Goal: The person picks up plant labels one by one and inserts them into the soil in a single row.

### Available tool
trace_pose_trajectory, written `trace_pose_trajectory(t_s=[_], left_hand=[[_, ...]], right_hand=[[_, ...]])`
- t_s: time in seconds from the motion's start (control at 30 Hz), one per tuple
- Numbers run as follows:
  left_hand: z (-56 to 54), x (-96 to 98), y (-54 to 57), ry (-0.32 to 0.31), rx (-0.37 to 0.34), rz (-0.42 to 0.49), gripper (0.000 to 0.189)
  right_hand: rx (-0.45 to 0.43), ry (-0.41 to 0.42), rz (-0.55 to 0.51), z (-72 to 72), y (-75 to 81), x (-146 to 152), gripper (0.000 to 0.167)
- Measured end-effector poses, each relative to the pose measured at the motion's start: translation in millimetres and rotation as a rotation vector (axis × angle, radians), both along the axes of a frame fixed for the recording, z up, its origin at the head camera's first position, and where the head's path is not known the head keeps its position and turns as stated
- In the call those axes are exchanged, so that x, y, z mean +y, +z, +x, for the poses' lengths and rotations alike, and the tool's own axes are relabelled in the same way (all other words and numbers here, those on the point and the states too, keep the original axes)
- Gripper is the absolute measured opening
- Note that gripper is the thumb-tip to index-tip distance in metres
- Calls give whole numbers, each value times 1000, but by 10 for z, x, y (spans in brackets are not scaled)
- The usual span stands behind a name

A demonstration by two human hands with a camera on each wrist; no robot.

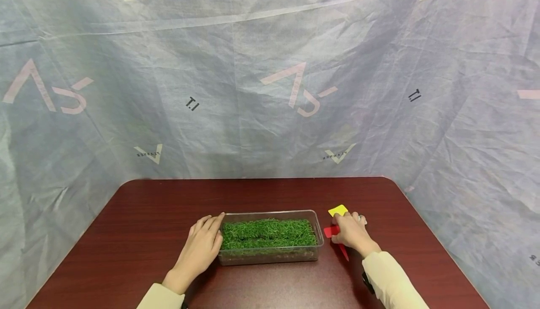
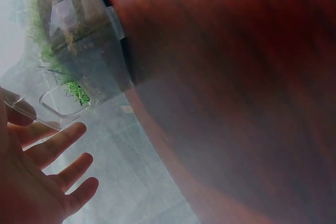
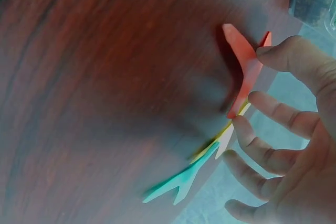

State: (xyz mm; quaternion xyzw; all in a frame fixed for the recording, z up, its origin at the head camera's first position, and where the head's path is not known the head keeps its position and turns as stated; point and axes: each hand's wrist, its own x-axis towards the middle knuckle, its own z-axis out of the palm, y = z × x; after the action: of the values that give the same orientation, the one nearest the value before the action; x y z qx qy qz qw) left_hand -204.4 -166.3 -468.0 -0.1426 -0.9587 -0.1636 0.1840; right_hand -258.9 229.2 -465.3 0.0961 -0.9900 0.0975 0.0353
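A clear plastic tray planted with short green grass sits in the middle of the table. My left hand rests along its left end, fingers fairly straight at the rim; in the left wrist view the fingers spread beside the clear corner. To the right of the tray, my right hand pinches a red T-shaped plant label between thumb and index finger. Just beyond it lie a yellow plant label and a green plant label, the green one mostly covered by the hand in the head view.
The dark reddish-brown table has rounded far corners. Grey printed fabric hangs behind it and along both sides.
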Motion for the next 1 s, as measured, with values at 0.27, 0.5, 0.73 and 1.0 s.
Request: trace_pose_trajectory(t_s=[0.27, 0.5, 0.73, 1.0], left_hand=[[7, -2, 9, -2, -6, 4, 46], [4, -5, 10, -6, -3, 8, 45], [-6, -3, 2, -10, 1, 11, 45], [-2, -8, -4, -10, 10, 9, 45]], right_hand=[[18, 9, 23, 33, 11, -12, 33], [17, 13, 50, 29, 12, -12, 34], [1, 23, 71, 12, 7, -2, 35], [26, 40, 70, 6, 23, 1, 35]])
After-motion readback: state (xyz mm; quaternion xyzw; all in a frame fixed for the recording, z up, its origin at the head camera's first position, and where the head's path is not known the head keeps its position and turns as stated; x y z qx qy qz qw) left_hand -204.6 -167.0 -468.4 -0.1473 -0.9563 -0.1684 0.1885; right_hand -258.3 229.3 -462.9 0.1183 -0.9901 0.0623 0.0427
